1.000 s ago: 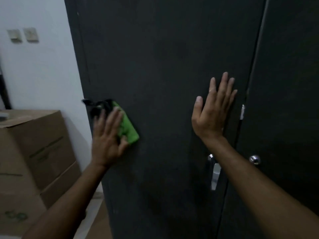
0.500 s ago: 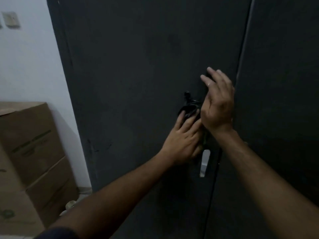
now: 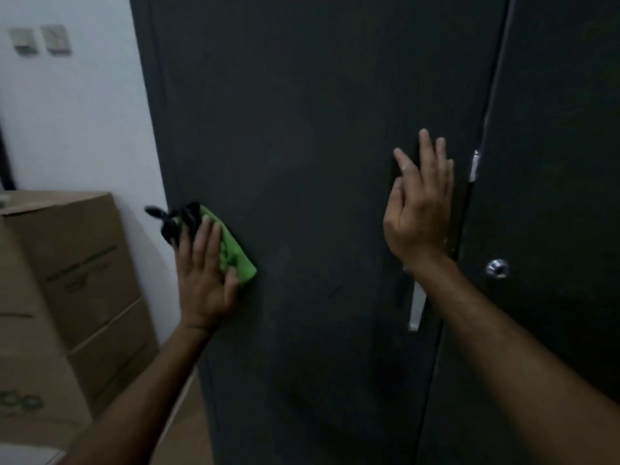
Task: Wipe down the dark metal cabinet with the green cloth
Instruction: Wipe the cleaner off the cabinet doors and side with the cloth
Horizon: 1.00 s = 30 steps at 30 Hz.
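The dark metal cabinet (image 3: 318, 162) fills most of the view, with two tall doors. My left hand (image 3: 201, 280) presses the green cloth (image 3: 236, 256) flat against the left door near its left edge; a black part of the cloth (image 3: 174, 219) sticks out above my fingers. My right hand (image 3: 419, 209) rests on the same door near its right edge, fingers pointing up, holding nothing. It covers the upper part of the silver handle (image 3: 416, 310).
Stacked cardboard boxes (image 3: 67, 297) stand to the left of the cabinet against a white wall (image 3: 73, 112) with two switch plates (image 3: 40, 40). A round silver lock (image 3: 497, 268) sits on the right door. A narrow gap separates the boxes from the cabinet.
My left hand has swept the cloth from the door's right side, beside my right hand, back to its left edge. My right hand stays near the door's right edge.
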Available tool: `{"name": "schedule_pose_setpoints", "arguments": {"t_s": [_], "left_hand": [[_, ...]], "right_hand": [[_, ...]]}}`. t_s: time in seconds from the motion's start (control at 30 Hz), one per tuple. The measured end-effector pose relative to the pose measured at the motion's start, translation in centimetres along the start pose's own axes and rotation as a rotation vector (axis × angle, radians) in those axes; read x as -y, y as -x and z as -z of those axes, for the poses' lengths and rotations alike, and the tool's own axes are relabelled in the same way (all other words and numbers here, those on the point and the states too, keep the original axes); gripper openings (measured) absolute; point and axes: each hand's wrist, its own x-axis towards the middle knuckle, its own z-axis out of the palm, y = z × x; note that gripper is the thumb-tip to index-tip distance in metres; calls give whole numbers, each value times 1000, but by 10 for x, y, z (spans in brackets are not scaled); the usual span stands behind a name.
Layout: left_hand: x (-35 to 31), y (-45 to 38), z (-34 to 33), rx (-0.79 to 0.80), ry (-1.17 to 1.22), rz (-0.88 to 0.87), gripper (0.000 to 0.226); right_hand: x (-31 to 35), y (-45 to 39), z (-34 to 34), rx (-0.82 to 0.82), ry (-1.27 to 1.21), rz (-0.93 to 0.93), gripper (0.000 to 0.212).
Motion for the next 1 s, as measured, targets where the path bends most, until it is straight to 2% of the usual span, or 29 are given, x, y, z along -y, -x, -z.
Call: {"name": "schedule_pose_setpoints", "arguments": {"t_s": [0.07, 0.1, 0.17, 0.23, 0.27, 0.4, 0.57, 0.77, 0.9, 1.0], "left_hand": [[-24, 40, -10, 59, 37, 74, 71], [-34, 58, -13, 111, 49, 52, 73], [-38, 77, -14, 183, 42, -78, 77], [-31, 56, -13, 165, -2, -205, 78], [-30, 32, -11, 129, -1, -209, 78], [-45, -103, -2, -74, 47, -45, 75], [-57, -231, 22, -176, 64, 77, 81], [-59, -372, 70, -211, 102, 242, 89], [-89, -476, 91, -124, 56, 146, 97], [-135, -501, 78, -46, 52, -117, 98]], "right_hand": [[10, 10, -9, -5, -2, -15, 45], [13, 17, -14, 7, 8, -11, 46], [13, 23, -18, 22, 24, 8, 50], [10, 15, -19, 17, 18, 15, 53], [10, 10, -18, 9, 12, 13, 53], [19, -21, -14, -2, -11, 19, 50], [31, -91, 1, 30, -37, 62, 48], [47, -192, 24, 38, -69, 107, 47], [54, -247, 40, 35, -96, 76, 46], [66, -280, 49, 27, -128, 55, 45]]}}
